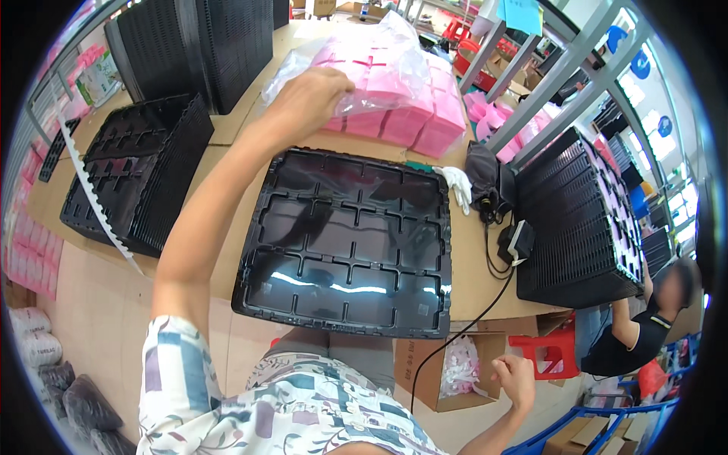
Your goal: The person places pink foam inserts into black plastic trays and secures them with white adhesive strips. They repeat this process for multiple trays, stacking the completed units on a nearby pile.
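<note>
Reaching forward, my left hand has its fingers closed on the edge of a clear plastic bag. The bag lies loosely over stacked pink pieces at the back of the table. Directly before me lies a black plastic tray with several shallow compartments, and none of them holds anything. My right hand is held low at the right, beside an open carton, its fingers curled closed. Whether anything is inside that hand is hidden.
Black tray stacks stand at the left, back left and right. White gloves, a black pouch and a cable lie right of the tray. Below is an open carton; a co-worker is at far right.
</note>
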Action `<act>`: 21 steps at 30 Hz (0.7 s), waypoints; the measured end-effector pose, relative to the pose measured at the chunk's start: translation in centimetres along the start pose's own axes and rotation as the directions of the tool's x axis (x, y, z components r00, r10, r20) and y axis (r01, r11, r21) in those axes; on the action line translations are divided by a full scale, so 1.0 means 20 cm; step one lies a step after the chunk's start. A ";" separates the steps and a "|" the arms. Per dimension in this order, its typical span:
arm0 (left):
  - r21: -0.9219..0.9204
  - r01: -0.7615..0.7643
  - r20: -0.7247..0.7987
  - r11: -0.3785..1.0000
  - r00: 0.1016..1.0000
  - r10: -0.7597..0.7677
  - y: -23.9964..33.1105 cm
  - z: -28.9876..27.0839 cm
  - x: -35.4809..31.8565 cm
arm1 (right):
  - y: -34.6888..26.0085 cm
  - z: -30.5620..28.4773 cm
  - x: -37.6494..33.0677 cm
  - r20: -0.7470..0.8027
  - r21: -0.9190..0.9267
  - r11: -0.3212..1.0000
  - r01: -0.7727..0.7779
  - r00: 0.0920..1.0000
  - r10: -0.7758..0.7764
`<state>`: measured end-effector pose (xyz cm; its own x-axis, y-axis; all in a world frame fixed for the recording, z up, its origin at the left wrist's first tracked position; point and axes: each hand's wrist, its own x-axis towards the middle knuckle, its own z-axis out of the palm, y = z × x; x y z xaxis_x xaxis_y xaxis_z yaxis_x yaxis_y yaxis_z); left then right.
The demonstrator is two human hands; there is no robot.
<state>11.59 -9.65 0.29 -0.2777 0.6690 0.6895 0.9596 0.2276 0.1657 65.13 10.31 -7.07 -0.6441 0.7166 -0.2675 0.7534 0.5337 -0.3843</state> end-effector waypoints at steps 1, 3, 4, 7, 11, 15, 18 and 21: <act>0.059 0.044 0.024 0.997 0.999 -0.045 -0.10 0.09 0.06 | -0.18 -0.05 -0.03 -0.085 0.069 0.980 0.185 0.980 -0.179; 0.078 0.086 -0.188 0.993 0.980 -0.070 -0.19 0.20 0.10 | -0.51 -0.10 -0.02 -0.277 0.065 0.859 0.508 0.836 -0.474; 0.084 0.109 -0.290 0.991 0.954 -0.080 -0.24 0.24 0.11 | -0.65 -0.12 0.04 -0.354 -0.008 0.768 0.641 0.716 -0.601; 0.062 0.391 -0.424 0.918 0.844 -0.330 -0.58 0.25 -0.01 | -1.12 -0.19 0.43 -0.492 -0.096 0.627 0.773 0.511 -0.705; -0.402 0.863 0.073 0.306 0.363 -0.929 -0.91 0.30 -0.12 | -1.69 -0.32 1.43 -0.653 -0.232 0.680 0.695 0.407 -0.639; -0.602 0.799 0.430 0.013 0.337 -0.838 -1.04 0.39 -0.16 | -1.85 -0.26 2.04 -0.547 -0.307 0.760 0.573 0.547 -0.634; -0.676 0.713 0.227 0.186 0.443 -0.867 -1.16 0.41 -0.17 | -1.84 -0.28 2.17 -0.543 -0.303 0.707 0.639 0.493 -0.679; -0.645 0.615 0.006 0.454 0.598 -0.802 -1.06 0.33 0.03 | -1.66 -0.40 2.24 -0.578 -0.301 0.722 0.623 0.483 -0.657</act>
<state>-9.22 -9.41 -7.58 -0.9354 0.2216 0.2754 0.2946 0.0578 0.9539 12.36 28.31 0.72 -0.7296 0.2549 0.6346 0.1826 0.9669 -0.1785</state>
